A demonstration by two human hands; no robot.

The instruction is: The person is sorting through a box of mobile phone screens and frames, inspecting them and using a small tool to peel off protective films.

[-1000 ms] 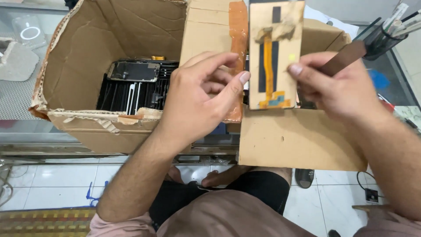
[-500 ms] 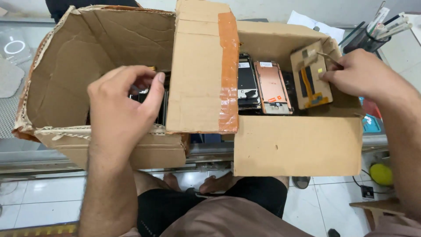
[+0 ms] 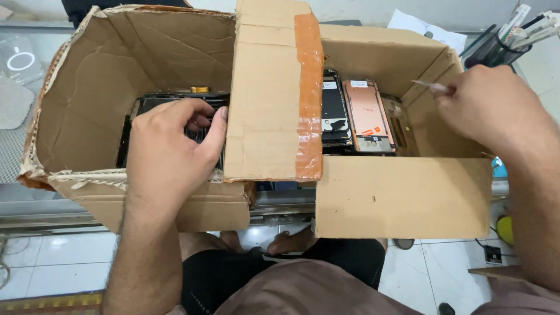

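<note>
Left hand grip: the left hand [image 3: 169, 157] reaches down into the left part of the cardboard box [image 3: 402, 198], fingers curled over the top edges of the dark phone screens [image 3: 169, 102] stacked on edge there; the thumb lies along the side of the middle flap. Whether the fingertips actually pinch one screen cannot be told, since the hand hides them.

Right hand grip: the right hand [image 3: 490, 111] is pressed together around a thin pale strip [image 3: 429, 86], whose tip sticks out past the fingers toward the left (too small to say what kind of piece it is). The hand hovers over the right rear corner of the box.

Under the right hand: a copper-coloured panel [image 3: 366, 114] lies flat-side up in the right part of the box, just beside a black panel [image 3: 333, 111] on its left, and a brownish part [image 3: 402, 128] on its right.

Middle flap: a cardboard flap [image 3: 262, 93] with a strip of orange tape [image 3: 308, 93] down its right edge folds across the box between the two hands.

Box: torn along the left rim, sitting on a glass counter [image 3: 23, 116].

Beyond the box: a black holder of pens [image 3: 507, 41] at the far right, a white sheet of paper [image 3: 423, 29] behind it.

Below: the person's lap and a tiled floor [image 3: 52, 256].
</note>
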